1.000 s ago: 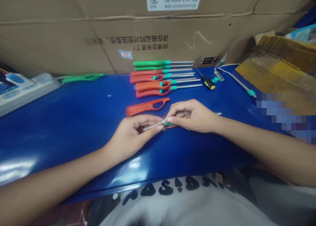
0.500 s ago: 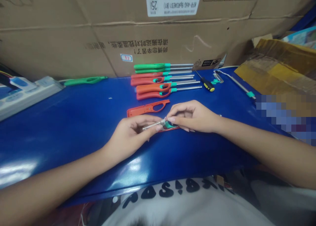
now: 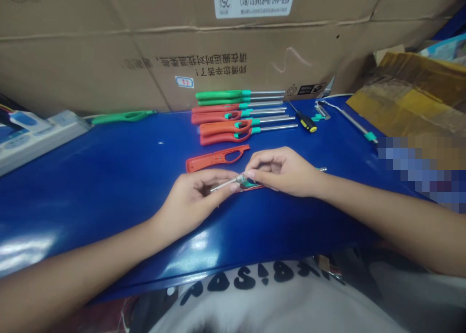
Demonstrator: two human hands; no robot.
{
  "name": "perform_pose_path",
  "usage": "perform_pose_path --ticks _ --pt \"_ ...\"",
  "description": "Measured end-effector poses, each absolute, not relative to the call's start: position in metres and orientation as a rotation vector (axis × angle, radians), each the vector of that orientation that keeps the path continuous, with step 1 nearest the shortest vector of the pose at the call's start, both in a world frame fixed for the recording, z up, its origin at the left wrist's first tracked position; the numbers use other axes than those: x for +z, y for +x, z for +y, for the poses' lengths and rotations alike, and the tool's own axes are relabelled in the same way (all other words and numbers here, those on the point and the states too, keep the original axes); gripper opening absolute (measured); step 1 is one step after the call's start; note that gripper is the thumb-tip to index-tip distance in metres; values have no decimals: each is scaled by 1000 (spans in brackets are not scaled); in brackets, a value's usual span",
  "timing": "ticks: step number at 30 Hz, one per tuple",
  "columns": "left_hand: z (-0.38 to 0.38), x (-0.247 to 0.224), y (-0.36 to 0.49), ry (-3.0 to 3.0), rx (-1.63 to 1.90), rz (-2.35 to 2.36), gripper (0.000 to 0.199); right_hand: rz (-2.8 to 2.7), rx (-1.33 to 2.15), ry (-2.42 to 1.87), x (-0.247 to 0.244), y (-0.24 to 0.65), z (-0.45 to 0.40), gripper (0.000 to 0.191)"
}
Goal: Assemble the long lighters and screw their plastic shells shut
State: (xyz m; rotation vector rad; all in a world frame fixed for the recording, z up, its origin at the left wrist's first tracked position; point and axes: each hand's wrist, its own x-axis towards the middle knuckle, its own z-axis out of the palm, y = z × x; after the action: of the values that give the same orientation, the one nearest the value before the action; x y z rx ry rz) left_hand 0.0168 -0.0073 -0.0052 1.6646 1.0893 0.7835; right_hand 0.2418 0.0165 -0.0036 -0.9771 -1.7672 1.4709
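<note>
My left hand (image 3: 194,192) is closed around a clear, narrow lighter gas tank (image 3: 223,184) with a fitting at its right end. At that fitting, the thumb and fingers of my right hand (image 3: 284,172) are pinched together; whatever is between them is too small to make out. Beneath both hands lies a red lighter body (image 3: 254,188) with a teal part in it, mostly covered. A metal tip (image 3: 323,169) shows past my right wrist. Just behind my hands, a loose red half shell (image 3: 218,158) rests with its inside facing up.
Several red and green stick lighters (image 3: 225,138) lie in a row behind. Right of them are a screwdriver (image 3: 307,122) and loose lighter parts (image 3: 322,110). A power strip (image 3: 40,139) and green shell (image 3: 124,117) are at left. Cardboard (image 3: 91,66) backs the blue table (image 3: 109,177).
My right fingertips have shifted slightly at the tank's fitting. More of the metal tip shows beyond my right wrist. The left hand keeps its hold, and the view has tilted a little.
</note>
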Motion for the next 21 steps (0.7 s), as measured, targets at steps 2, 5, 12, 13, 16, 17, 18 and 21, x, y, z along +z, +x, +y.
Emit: perform_pose_path --ticks 2,5,12,13,16,17,18,21 --pt "-8 -6 16 1677 787 1076 21 -1773 1470 -986 -4 242 17 13" --pt "-8 -7 16 1691 796 1052 21 -1781 1465 -989 -5 242 17 15" --pt "-8 -8 16 1699 782 1031 22 -1839 1425 -1004 -8 243 18 17" --pt "-8 -7 16 1698 781 1032 21 -1831 1431 -1005 -7 243 18 17" --pt "-7 -7 17 1691 798 1054 21 -1798 1470 -1029 -5 242 18 18" --pt "-7 -7 17 1686 806 1064 21 -1789 1486 -1040 -4 242 18 20" --pt "-7 -6 17 1679 813 1073 22 -1784 1500 -1049 -4 242 18 21" --pt "-6 -6 16 1660 823 1091 22 -1779 1505 -1034 -7 243 18 24"
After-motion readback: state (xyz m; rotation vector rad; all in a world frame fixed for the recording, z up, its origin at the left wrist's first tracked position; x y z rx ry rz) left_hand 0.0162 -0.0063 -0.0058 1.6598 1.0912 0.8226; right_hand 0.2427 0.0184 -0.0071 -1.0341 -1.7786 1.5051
